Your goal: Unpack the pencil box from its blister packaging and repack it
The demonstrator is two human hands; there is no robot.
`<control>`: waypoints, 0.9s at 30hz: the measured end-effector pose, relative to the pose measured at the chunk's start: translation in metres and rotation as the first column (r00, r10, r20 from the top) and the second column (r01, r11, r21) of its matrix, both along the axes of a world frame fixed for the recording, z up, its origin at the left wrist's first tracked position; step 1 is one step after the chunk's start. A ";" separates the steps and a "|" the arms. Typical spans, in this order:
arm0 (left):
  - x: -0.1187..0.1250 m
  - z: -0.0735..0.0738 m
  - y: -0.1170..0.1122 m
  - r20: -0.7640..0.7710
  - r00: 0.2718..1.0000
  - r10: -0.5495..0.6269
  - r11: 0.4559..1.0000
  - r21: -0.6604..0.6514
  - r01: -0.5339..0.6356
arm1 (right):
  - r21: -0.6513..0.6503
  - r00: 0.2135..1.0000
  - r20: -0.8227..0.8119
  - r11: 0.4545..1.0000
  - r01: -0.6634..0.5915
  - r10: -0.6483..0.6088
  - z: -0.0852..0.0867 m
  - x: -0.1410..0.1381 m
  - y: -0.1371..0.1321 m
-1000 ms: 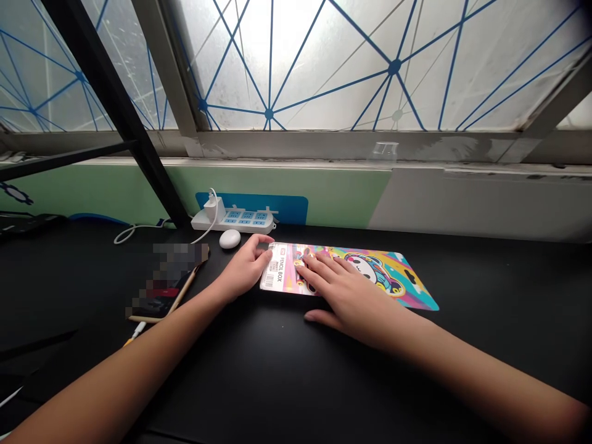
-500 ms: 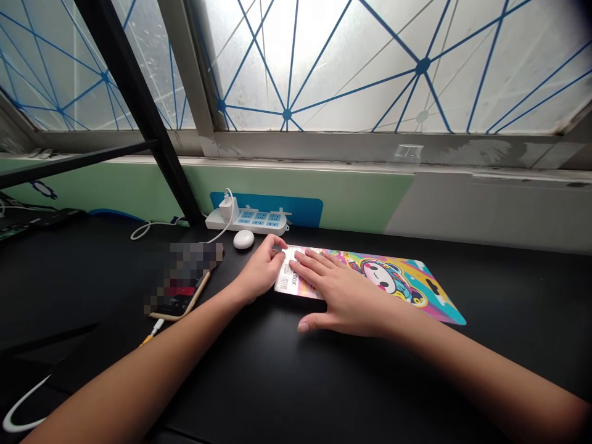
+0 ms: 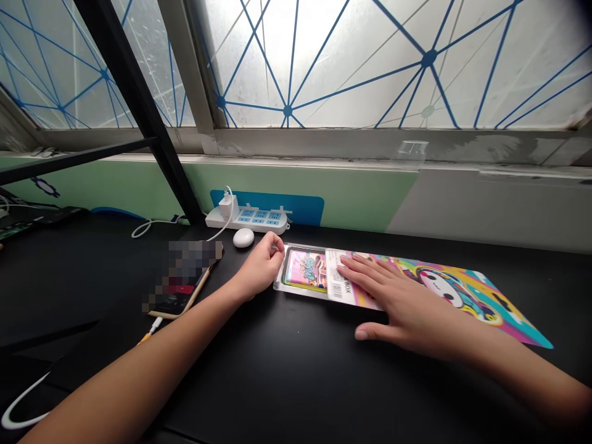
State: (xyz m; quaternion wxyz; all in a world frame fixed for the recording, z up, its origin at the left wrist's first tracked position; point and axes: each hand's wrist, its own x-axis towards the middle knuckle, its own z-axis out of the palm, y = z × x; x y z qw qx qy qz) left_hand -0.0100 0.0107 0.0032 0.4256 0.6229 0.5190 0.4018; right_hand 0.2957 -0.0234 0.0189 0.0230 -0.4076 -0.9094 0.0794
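My left hand (image 3: 259, 266) is curled at the left end of a clear plastic tray (image 3: 300, 271), its fingertips against the tray's edge. Inside the tray lies a small, brightly printed pencil box (image 3: 306, 270). To its right, a long printed card sleeve (image 3: 462, 296) with a cartoon panda and a white barcode label extends across the black desk. My right hand (image 3: 407, 314) lies flat on the sleeve with its fingers spread and thumb out on the desk. Part of the sleeve's print is hidden under that hand.
A white power strip (image 3: 247, 219) with a plugged-in charger and cable stands at the wall. A round white object (image 3: 243, 238) sits in front of it. A pixelated phone (image 3: 182, 293) and a wooden pencil lie left of my left arm. A black metal post rises at the left.
My right hand has slid the printed sleeve rightward off the tray, uncovering the pencil box. My left hand stays at the tray's left end.
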 end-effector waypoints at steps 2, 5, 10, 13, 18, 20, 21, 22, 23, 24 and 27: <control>-0.002 0.001 0.002 -0.022 1.000 -0.004 1.000 0.006 0.004 | 0.038 1.000 0.008 0.999 0.016 -0.016 -0.005 0.023 -0.004; -0.010 0.002 0.005 -0.077 0.997 -0.014 1.000 0.018 0.015 | 0.124 0.999 -0.012 0.991 0.039 -0.038 -0.014 0.050 -0.009; -0.030 0.011 0.008 -0.253 0.967 -0.024 0.999 0.024 0.031 | 0.229 0.998 -0.060 0.973 0.033 -0.019 -0.020 0.058 -0.010; -0.039 0.023 0.006 -0.544 0.838 -0.030 0.998 0.028 0.053 | 0.257 0.998 -0.065 0.966 0.001 0.016 -0.017 0.052 -0.009; -0.051 0.040 0.003 -0.730 0.682 -0.046 0.999 -0.019 0.047 | 0.293 0.997 -0.067 0.956 -0.025 0.046 -0.014 0.054 -0.010; -0.054 0.042 0.003 -0.770 0.635 -0.053 0.999 -0.049 0.024 | 0.317 0.996 -0.065 0.948 -0.033 0.056 -0.016 0.057 -0.009; -0.054 0.042 0.003 -0.796 0.604 -0.040 0.999 -0.040 0.014 | 0.327 0.996 -0.061 0.944 -0.040 0.063 -0.017 0.057 -0.008; -0.053 0.041 0.002 -0.823 0.568 -0.007 1.000 -0.001 0.011 | 0.336 0.996 -0.055 0.941 -0.044 0.067 -0.019 0.058 -0.007; -0.050 0.039 0.001 -0.844 0.534 0.047 0.997 0.069 0.022 | 0.345 0.997 -0.049 0.937 -0.046 0.067 -0.021 0.058 -0.007; -0.046 0.037 -0.001 -0.852 0.510 0.118 0.985 0.165 0.047 | 0.355 0.997 -0.042 0.934 -0.044 0.062 -0.022 0.057 -0.007; -0.022 0.029 -0.014 -0.792 0.543 0.278 0.883 0.434 0.181 | 0.384 0.999 -0.010 0.922 -0.038 0.045 -0.025 0.054 -0.006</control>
